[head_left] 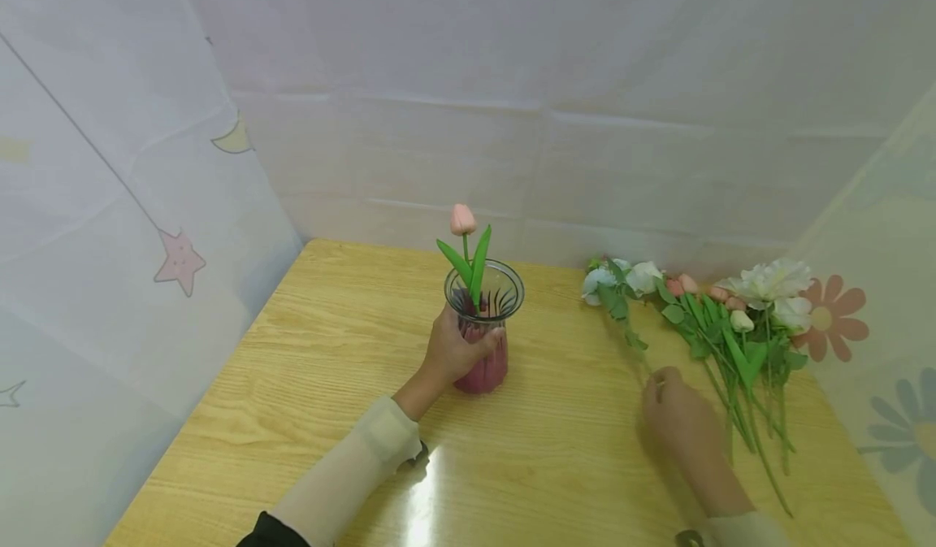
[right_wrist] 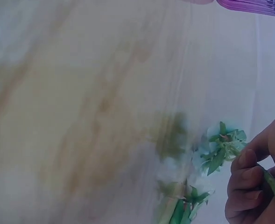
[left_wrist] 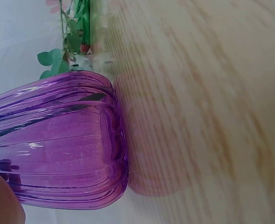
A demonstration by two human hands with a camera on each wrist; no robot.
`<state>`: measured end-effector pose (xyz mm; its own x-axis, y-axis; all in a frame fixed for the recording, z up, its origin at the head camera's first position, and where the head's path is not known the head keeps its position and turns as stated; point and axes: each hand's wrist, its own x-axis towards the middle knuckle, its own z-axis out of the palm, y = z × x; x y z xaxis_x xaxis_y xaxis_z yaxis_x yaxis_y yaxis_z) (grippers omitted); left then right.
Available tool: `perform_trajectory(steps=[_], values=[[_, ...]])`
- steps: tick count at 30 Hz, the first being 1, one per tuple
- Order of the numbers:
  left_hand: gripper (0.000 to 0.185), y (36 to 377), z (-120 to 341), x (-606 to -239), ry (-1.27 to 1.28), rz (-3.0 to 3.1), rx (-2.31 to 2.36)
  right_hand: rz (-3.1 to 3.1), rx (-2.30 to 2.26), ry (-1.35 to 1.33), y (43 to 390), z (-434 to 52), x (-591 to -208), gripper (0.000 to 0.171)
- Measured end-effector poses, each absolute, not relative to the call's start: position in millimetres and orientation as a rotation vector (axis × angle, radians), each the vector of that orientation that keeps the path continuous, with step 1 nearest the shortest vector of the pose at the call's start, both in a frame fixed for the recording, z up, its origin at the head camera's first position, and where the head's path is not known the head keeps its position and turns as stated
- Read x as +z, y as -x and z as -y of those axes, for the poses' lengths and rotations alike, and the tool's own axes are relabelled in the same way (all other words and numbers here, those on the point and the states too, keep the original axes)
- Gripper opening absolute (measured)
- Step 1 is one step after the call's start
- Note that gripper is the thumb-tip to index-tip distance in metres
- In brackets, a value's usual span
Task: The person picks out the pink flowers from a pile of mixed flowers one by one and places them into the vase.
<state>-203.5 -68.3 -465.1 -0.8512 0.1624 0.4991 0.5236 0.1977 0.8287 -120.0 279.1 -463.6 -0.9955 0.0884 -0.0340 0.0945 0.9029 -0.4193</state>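
Remotely, I see the left hand (head_left: 449,350) gripping a purple vase (head_left: 486,375) on the table (head_left: 329,336), seemingly to steady it around a pink tulip (head_left: 462,220), while the right hand (head_left: 682,415) pinches a flower stem (right_wrist: 273,186)

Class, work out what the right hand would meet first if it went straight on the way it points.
The right hand points along the stem it grips towards the pale blue flower, apparently on that stem and likely to move along. Beyond, it would probably meet the cloth first; depth is unclear.
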Motion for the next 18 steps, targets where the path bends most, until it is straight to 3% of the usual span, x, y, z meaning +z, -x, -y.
perform_trajectory(steps=[18], values=[[0.077,204.7,69.0,-468.3,0.66,2.153,-1.696,-2.929,-0.714,-0.094,124.9,-268.5,-468.9,0.045]])
